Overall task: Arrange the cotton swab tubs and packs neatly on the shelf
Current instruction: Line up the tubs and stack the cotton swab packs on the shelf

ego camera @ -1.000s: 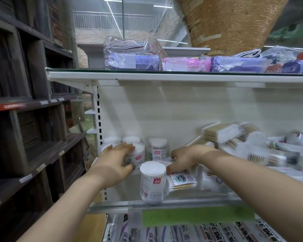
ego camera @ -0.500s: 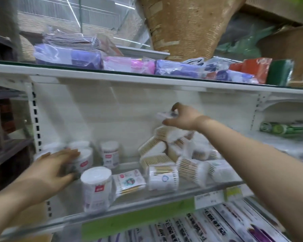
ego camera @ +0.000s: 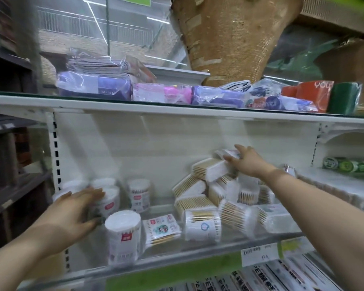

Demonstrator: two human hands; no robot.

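Tubs (ego camera: 122,238), red-labelled, are stood upright; one is pressed by the flat left hand (ego camera: 76,208). A pack (ego camera: 226,153) lying crosswise is pinched by the right hand (ego camera: 246,162).

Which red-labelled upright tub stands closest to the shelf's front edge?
The white-lidded tub just left of the flat swab pack; the other upright tubs stand farther back, near the left hand.
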